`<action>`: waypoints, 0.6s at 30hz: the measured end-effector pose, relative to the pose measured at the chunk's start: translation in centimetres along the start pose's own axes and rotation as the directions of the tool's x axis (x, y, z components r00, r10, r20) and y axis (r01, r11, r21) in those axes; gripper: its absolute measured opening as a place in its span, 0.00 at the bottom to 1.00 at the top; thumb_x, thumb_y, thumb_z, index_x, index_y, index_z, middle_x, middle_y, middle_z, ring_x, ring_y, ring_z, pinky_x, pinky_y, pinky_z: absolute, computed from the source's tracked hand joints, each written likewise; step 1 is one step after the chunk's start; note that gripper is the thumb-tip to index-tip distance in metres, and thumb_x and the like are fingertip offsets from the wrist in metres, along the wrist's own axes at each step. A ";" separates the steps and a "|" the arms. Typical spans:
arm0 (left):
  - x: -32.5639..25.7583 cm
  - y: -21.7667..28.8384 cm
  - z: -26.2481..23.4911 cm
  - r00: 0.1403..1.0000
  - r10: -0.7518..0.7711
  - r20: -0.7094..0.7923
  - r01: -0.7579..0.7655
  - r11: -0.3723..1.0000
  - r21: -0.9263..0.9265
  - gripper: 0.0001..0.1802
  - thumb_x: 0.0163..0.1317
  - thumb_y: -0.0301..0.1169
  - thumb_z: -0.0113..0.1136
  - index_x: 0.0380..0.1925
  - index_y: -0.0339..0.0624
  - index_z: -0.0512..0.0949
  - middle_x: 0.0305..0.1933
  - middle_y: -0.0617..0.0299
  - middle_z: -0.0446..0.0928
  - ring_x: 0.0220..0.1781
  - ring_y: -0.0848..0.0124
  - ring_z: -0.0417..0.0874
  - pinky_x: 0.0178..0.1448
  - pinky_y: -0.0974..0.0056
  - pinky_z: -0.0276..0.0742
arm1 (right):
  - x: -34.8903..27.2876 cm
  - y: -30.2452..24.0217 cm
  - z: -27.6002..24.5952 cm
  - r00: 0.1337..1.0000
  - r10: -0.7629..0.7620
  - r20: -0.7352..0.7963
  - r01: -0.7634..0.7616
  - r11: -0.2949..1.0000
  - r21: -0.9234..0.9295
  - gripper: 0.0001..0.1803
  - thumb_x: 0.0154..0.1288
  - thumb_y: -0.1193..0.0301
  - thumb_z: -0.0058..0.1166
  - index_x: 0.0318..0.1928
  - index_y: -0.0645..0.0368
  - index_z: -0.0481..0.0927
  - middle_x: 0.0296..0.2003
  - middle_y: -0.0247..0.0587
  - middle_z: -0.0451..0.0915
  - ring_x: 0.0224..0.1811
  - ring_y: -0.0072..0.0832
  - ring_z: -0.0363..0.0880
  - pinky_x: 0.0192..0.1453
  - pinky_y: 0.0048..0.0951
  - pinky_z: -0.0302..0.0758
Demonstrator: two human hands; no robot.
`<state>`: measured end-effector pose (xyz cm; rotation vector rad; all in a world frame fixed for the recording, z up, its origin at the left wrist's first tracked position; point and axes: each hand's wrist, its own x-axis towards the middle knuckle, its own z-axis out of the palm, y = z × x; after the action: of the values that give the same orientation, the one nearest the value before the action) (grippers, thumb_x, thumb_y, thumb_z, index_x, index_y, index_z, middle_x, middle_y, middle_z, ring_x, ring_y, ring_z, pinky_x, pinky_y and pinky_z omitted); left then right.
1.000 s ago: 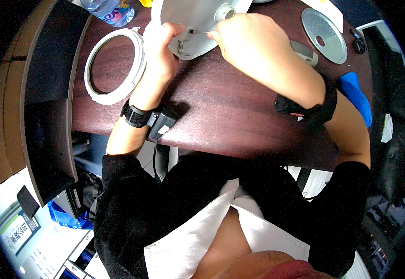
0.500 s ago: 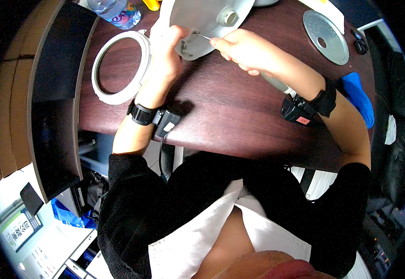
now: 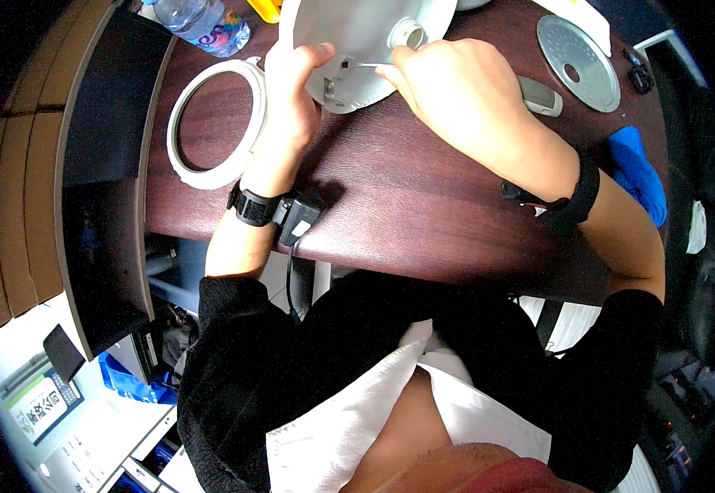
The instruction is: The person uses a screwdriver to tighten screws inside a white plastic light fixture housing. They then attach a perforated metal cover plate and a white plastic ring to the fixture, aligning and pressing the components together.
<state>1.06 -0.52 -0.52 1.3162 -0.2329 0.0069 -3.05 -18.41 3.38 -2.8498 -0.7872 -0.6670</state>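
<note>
My left hand (image 3: pixel 290 103) grips the near edge of a white plastic appliance lid (image 3: pixel 356 41) that lies on the dark wooden table (image 3: pixel 423 197). My right hand (image 3: pixel 456 90) pinches a thin metal tool (image 3: pixel 367 64) whose tip sits at a small hinge part on the lid's underside. A round opening (image 3: pixel 407 33) shows in the lid just above the right hand. Both wrists wear black bands.
A white rubber ring (image 3: pixel 213 123) lies left of my left hand. A perforated round metal plate (image 3: pixel 577 62) and a small grey part (image 3: pixel 540 94) lie at the right, a blue cloth (image 3: pixel 638 172) beyond. A plastic bottle (image 3: pixel 205 23) stands at the back left.
My right hand has shifted left along the lid and now holds the tool at the hinge part. The view has dipped, so table and hands sit lower.
</note>
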 end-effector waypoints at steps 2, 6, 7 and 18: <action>-0.2 0.3 0.4 1.000 -0.008 0.002 0.008 1.000 -0.024 0.26 0.47 0.36 0.55 0.47 0.35 0.69 0.42 0.56 0.71 0.45 0.62 0.72 0.48 0.60 0.67 | -0.1 -0.1 -0.1 1.000 -0.006 0.019 0.005 1.000 0.009 0.14 0.58 0.62 0.52 0.23 0.57 0.81 0.17 0.44 0.78 0.19 0.36 0.79 0.22 0.34 0.75; -0.1 -0.1 0.2 0.990 -0.088 -0.108 0.077 0.992 -0.101 0.27 0.47 0.37 0.55 0.48 0.35 0.69 0.43 0.55 0.71 0.46 0.62 0.72 0.50 0.59 0.67 | -0.1 0.3 0.3 1.000 -0.015 0.000 0.015 1.000 0.011 0.15 0.61 0.61 0.51 0.24 0.58 0.79 0.16 0.44 0.76 0.18 0.38 0.78 0.22 0.34 0.75; 0.0 -0.3 0.1 0.989 -0.090 -0.119 0.079 0.992 -0.101 0.27 0.47 0.37 0.55 0.48 0.35 0.69 0.44 0.55 0.71 0.46 0.62 0.72 0.50 0.59 0.67 | -0.1 0.2 0.1 1.000 -0.005 0.004 0.005 1.000 0.012 0.14 0.59 0.62 0.52 0.23 0.57 0.80 0.17 0.44 0.77 0.19 0.37 0.79 0.23 0.34 0.75; 0.1 -0.2 -0.3 0.997 -0.069 -0.024 0.068 0.997 -0.039 0.27 0.47 0.37 0.54 0.48 0.36 0.69 0.44 0.55 0.71 0.45 0.61 0.72 0.51 0.59 0.67 | 0.4 -0.2 -0.9 0.999 -0.021 0.036 0.023 0.998 -0.063 0.17 0.62 0.60 0.50 0.25 0.59 0.79 0.16 0.45 0.76 0.18 0.39 0.78 0.22 0.34 0.74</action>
<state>1.19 -0.31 -0.77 1.2844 -0.1653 -0.0385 -3.17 -18.20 4.37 -2.9217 -0.8183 -0.6574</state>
